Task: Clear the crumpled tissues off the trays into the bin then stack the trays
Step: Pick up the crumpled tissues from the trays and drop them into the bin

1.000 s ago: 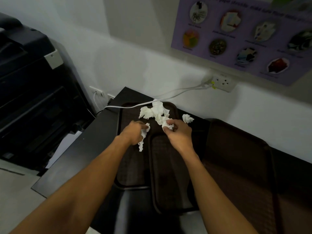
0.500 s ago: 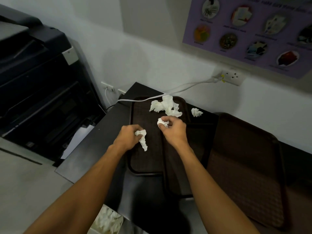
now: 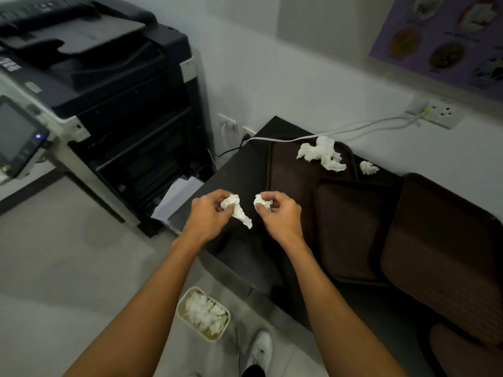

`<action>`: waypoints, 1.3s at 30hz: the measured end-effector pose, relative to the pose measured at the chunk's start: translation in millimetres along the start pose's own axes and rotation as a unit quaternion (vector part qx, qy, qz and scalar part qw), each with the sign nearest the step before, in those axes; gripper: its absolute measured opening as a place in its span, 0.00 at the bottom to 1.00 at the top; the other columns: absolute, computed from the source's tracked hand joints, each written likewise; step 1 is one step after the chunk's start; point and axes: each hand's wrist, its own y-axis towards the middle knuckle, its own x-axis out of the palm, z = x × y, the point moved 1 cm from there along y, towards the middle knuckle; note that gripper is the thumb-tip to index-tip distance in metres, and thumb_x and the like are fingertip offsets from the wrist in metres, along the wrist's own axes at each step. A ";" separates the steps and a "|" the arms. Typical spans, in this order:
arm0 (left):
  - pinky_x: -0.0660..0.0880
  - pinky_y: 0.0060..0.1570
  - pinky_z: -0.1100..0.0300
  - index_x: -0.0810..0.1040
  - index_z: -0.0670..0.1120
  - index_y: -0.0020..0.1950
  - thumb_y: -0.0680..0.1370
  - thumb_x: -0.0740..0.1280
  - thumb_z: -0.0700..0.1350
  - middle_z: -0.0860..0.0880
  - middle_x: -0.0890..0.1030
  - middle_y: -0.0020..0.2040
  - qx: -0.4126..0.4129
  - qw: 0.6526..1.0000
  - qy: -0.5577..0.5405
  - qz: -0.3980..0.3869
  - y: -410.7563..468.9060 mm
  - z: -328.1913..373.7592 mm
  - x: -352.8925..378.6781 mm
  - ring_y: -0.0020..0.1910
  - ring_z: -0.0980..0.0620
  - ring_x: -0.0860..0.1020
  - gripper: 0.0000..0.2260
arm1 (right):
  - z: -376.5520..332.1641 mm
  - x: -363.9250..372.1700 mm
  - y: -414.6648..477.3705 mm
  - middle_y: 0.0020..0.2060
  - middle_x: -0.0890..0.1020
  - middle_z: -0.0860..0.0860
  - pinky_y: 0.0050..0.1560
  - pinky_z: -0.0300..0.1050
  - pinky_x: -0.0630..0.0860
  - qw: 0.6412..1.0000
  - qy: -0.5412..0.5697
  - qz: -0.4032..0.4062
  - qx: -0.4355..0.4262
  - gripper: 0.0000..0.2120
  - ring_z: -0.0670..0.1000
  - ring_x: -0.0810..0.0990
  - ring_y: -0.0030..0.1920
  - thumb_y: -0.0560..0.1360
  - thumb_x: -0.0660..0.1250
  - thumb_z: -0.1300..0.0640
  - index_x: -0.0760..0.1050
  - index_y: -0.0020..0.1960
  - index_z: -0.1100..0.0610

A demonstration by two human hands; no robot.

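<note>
Dim, even indoor light with soft shadows; motion blur smears the edges, wide-angle bending straight lines.

A black copier (image 3: 109,99) stands on pale floor (image 3: 54,268) against a white wall (image 3: 272,77) bearing what seems a purple poster (image 3: 449,42).

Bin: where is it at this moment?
Head view, bottom centre: the bin stands on the floor just off the table's near corner, beside a white shoe, with tissues inside.

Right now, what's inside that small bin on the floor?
Crumpled white tissues fill the bin nearly to its rim. Anything beneath them, and the bin's bottom, is covered.
</note>
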 end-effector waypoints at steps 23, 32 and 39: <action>0.80 0.53 0.56 0.84 0.53 0.57 0.78 0.72 0.45 0.55 0.86 0.49 -0.168 0.985 -0.018 0.022 -176.2 -198.1 -74.1 0.46 0.56 0.83 0.09 | 37.2 185.9 -175.5 0.51 0.83 0.42 0.48 0.35 0.80 0.991 -0.021 -0.127 0.038 0.10 0.42 0.83 0.46 0.75 0.75 0.59 0.84 0.56 0.51; 0.79 0.46 0.60 0.85 0.52 0.56 0.77 0.73 0.46 0.51 0.83 0.51 -0.219 0.974 0.004 0.066 -175.2 -278.5 -16.5 0.43 0.55 0.81 0.08 | 141.3 230.8 -158.3 0.50 0.84 0.44 0.55 0.44 0.82 0.982 -0.065 -0.174 0.046 0.10 0.44 0.83 0.50 0.74 0.74 0.60 0.84 0.55 0.51; 0.81 0.49 0.54 0.84 0.53 0.56 0.76 0.71 0.49 0.52 0.84 0.51 -0.257 0.965 0.003 0.057 -175.9 -372.2 46.3 0.45 0.54 0.81 0.10 | 251.8 275.6 -150.0 0.53 0.81 0.46 0.56 0.43 0.80 0.971 -0.110 -0.207 0.054 0.09 0.50 0.82 0.54 0.75 0.73 0.59 0.82 0.55 0.51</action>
